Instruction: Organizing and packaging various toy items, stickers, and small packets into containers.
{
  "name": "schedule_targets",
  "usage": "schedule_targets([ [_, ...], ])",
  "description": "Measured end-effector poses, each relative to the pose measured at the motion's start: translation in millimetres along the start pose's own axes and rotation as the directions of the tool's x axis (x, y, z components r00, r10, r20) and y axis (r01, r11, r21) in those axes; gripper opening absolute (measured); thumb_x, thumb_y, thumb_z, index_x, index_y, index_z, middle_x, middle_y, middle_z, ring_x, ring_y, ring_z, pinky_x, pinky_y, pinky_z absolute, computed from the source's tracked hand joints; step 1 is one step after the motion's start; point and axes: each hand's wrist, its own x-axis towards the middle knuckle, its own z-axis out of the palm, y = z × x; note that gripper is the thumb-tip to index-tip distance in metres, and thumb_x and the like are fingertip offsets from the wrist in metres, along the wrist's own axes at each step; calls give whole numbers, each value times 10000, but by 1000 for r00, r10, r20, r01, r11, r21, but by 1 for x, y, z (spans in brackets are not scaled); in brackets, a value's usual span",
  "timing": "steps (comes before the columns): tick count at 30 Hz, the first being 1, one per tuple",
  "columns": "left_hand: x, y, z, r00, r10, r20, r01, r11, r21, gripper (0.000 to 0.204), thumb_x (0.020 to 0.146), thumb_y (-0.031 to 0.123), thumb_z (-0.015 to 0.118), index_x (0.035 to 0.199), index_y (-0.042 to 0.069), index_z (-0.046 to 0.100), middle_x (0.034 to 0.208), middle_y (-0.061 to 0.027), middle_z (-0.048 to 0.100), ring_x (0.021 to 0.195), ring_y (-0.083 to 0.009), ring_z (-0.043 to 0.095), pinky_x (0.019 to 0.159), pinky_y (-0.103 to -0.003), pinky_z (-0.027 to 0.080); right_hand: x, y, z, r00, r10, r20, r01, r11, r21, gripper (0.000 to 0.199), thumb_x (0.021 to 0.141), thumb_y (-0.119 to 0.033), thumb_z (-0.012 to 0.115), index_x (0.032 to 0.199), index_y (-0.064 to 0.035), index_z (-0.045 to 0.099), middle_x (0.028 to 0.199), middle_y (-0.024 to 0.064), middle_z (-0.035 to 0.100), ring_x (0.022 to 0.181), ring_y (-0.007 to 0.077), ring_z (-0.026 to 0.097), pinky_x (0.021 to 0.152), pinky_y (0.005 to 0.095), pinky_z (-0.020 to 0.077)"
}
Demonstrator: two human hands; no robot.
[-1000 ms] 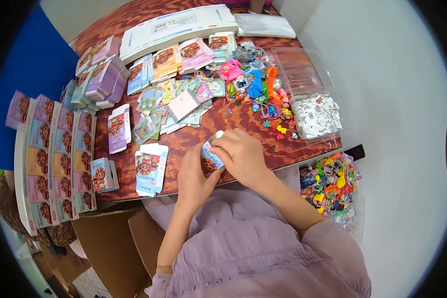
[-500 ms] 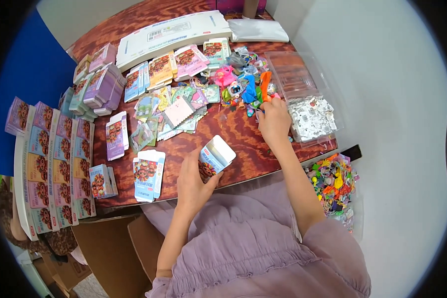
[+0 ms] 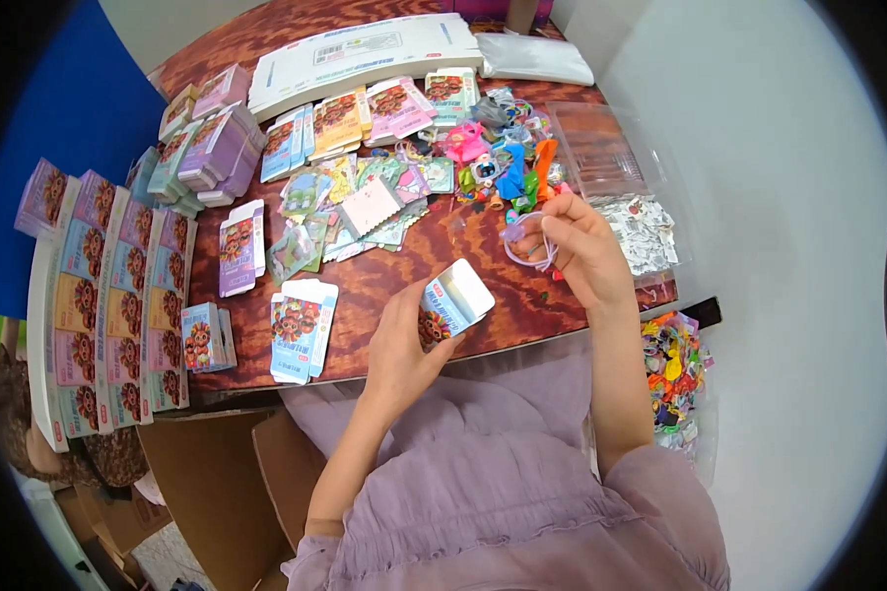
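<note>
My left hand (image 3: 404,340) holds a small blue cardboard box (image 3: 453,300) near the table's front edge, its top flap open and tilted toward the right. To its right, my right hand (image 3: 583,246) is raised and pinches a thin, pale purple loop (image 3: 530,248), which looks like a bracelet or cord with a small piece on it. Just beyond that hand lies a heap of colourful small toys (image 3: 508,163). Left of the box, flat blue cartons (image 3: 303,330) lie on the table. Loose picture cards (image 3: 365,202) are spread in the middle.
A clear plastic container (image 3: 641,236) of small white packets stands at the right. Display trays of boxes (image 3: 118,305) line the left edge. Stacked cartons (image 3: 217,148) and a long white box (image 3: 365,54) are at the back. A bin of trinkets (image 3: 675,374) sits below the table's right side.
My right hand has lifted from the toy heap and come nearer, bringing the purple loop with it. My left hand still holds the blue box, slightly further right in the view.
</note>
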Motion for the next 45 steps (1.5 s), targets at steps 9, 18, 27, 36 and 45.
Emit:
schedule_targets([
  [9,-11,1,-2,999,-32,-3,32,999,-10,712,723,138,810,1324,2,454,1219,-193,558,1130,-361,565,908,-419,494,-21,26,67,989,144,-13,-123,796,-593,230,888,-29,647,1111,-2,599,908,63,677,757,96,636,642,244,515],
  [18,-14,3,0,997,-8,-71,0,993,-115,681,717,108,811,1301,20,473,1195,-180,563,1079,-341,586,871,-410,505,-44,27,84,930,-254,266,326,234,-916,131,804,-61,705,923,-17,674,1140,117,617,1077,296,567,881,379,475],
  [27,-19,-4,7,992,-124,-40,112,970,-215,679,697,100,825,1290,20,503,1130,-157,590,1022,-307,616,871,-396,496,-58,5,12,906,-403,-131,96,496,-863,88,877,-74,669,873,13,682,841,84,675,783,157,631,726,298,491],
  [36,-8,14,19,1000,-10,17,12,994,-111,704,691,107,827,1306,19,495,1183,-170,593,1070,-329,608,905,-401,491,-38,-26,-143,789,-518,-331,-361,44,-932,181,849,-189,663,881,-12,687,823,152,679,789,305,657,704,395,489],
  [45,-4,15,20,998,-51,47,53,997,-49,735,697,124,833,1332,17,479,1181,-173,598,1070,-328,611,901,-404,493,2,-31,-185,720,-606,-338,-431,-10,-902,209,775,-202,739,821,-25,639,753,117,649,701,258,625,664,363,479],
])
